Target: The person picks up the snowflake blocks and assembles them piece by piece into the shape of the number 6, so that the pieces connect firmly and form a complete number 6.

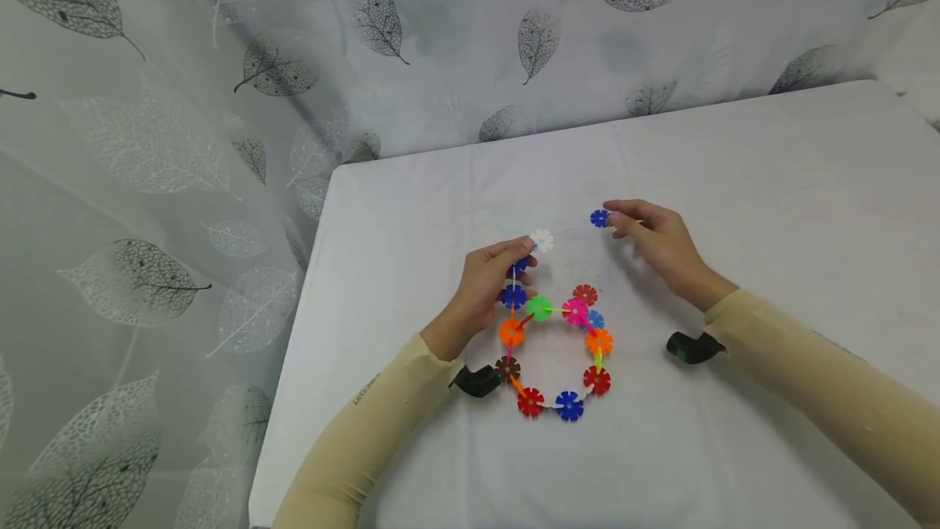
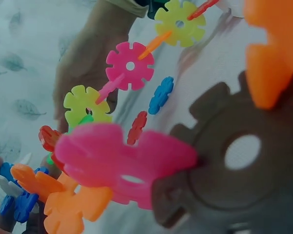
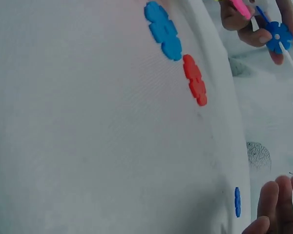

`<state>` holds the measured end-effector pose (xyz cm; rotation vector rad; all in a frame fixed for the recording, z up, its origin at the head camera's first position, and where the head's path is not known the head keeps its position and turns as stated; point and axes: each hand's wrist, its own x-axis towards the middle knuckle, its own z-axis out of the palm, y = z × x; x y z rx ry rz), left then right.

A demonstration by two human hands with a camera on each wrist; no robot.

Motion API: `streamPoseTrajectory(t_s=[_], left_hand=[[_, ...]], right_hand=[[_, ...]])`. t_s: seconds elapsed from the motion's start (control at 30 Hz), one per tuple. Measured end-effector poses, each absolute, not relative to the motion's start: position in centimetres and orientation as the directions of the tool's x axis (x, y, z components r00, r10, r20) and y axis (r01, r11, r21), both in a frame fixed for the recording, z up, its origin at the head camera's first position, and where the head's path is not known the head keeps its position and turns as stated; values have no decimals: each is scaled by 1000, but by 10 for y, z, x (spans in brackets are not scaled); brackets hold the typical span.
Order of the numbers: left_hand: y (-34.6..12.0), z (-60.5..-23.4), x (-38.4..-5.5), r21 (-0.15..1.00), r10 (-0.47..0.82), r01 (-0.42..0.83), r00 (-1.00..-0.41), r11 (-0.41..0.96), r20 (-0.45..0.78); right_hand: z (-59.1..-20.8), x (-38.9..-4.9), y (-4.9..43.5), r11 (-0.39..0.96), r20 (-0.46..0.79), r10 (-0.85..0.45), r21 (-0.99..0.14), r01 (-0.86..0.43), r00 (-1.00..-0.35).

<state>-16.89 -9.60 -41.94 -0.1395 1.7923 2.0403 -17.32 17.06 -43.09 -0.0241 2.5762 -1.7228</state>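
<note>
My left hand (image 1: 481, 284) pinches a blue flower disc (image 3: 278, 36) near the top of a linked chain of notched plastic discs. A white disc (image 1: 542, 241) is slotted into that end, just past the thumb. From there the chain bends into a ring, with an orange disc (image 1: 512, 332), a brown disc (image 1: 507, 369), a green disc (image 1: 539, 308) and several others. My right hand (image 1: 657, 245) reaches with spread fingers toward a separate blue disc (image 1: 600, 218). In the right wrist view, a gap separates this disc (image 3: 237, 202) from the fingertips (image 3: 268, 195).
A loose red disc (image 1: 585, 294) and a lighter blue disc (image 1: 594, 319) lie beside the ring's upper right. White cloth (image 1: 771, 211) covers the table. Leaf-patterned curtains (image 1: 441, 39) hang behind it and along its left side.
</note>
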Motion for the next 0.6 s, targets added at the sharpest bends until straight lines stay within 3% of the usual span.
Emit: streamPoseTrajectory(t_s=[0.2,0.4,0.6], left_hand=[[-96,-422,-168,936,230,-342,-921,-83,-316],[-95,-424,-167,949,238,-308,-928,-62,-286],[-94,-425,-166,957,260,-284,-930,-64,-259]], right_hand=[[-439,-170,174,587,-55,-272,-801,-120,-961],[-442,-167,169,618,-69,-473,-737,-275,-879],[-441,-166,164,653,-77,-533,-671,-351,-843]])
